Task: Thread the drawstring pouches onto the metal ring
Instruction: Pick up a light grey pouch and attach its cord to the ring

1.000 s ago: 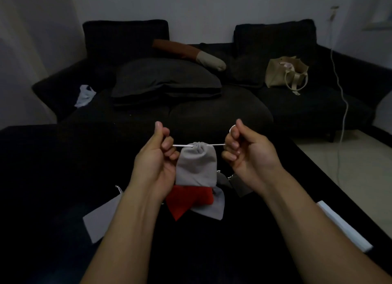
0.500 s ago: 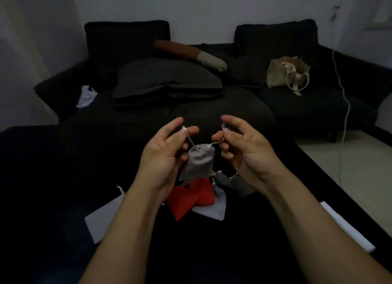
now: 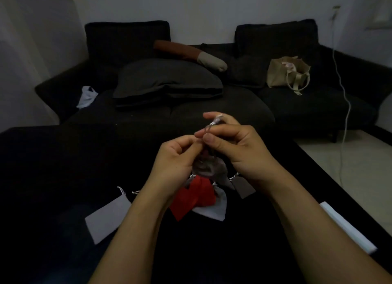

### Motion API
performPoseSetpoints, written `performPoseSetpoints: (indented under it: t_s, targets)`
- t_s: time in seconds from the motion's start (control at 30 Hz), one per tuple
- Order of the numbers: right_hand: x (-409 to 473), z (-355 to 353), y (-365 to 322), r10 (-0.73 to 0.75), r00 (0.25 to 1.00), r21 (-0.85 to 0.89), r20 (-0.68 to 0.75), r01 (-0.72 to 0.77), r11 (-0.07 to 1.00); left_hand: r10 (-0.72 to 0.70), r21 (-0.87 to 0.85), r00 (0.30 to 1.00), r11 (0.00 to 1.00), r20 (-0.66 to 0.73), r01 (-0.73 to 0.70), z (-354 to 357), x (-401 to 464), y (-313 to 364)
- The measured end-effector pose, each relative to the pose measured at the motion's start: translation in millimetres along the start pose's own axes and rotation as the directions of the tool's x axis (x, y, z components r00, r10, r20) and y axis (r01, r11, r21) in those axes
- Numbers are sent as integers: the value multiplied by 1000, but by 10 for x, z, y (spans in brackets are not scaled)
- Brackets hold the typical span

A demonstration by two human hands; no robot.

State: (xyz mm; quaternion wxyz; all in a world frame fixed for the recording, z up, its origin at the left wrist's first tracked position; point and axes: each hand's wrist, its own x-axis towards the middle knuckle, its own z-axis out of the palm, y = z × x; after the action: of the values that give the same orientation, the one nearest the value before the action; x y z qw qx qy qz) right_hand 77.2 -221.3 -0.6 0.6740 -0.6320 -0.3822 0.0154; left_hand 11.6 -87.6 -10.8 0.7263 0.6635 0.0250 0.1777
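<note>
Both hands meet above the black table [image 3: 63,177]. My left hand [image 3: 176,156] pinches the top of a small grey drawstring pouch [image 3: 204,167], which hangs bunched between my palms. My right hand [image 3: 237,150] pinches a thin pale strand [image 3: 214,122] that rises from the pouch to my fingertips; blur hides whether it is the drawstring or the metal ring. Below my hands lie red pouches [image 3: 195,196] on top of a light grey pouch [image 3: 216,209]. A darker grey pouch [image 3: 244,188] lies under my right wrist. Another grey pouch [image 3: 108,218] lies flat to the left.
A white bar-shaped object [image 3: 347,226] lies along the table's right edge. Behind the table stands a dark sofa [image 3: 222,114] with a large cushion [image 3: 167,80], a beige tote bag [image 3: 286,73] and a white cloth [image 3: 87,95]. A white cable [image 3: 344,105] hangs at the right.
My hands were apart, pulling the pouch's drawstring taut sideways. They have come together, the right hand rising over the left, and the pouch is now bunched between them.
</note>
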Motion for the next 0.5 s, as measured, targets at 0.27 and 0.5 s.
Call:
performPoseSetpoints:
  t_s: [0.27,0.5]
  targets:
    - [-28,31,-15,99,993,85,-60,-94,992,-68,-102,996,992,61,74,17,-34,69]
    - [-24,-1,-39,154,987,-50,-40,-156,986,-6,110,998,994,67,-2,34,-45,22]
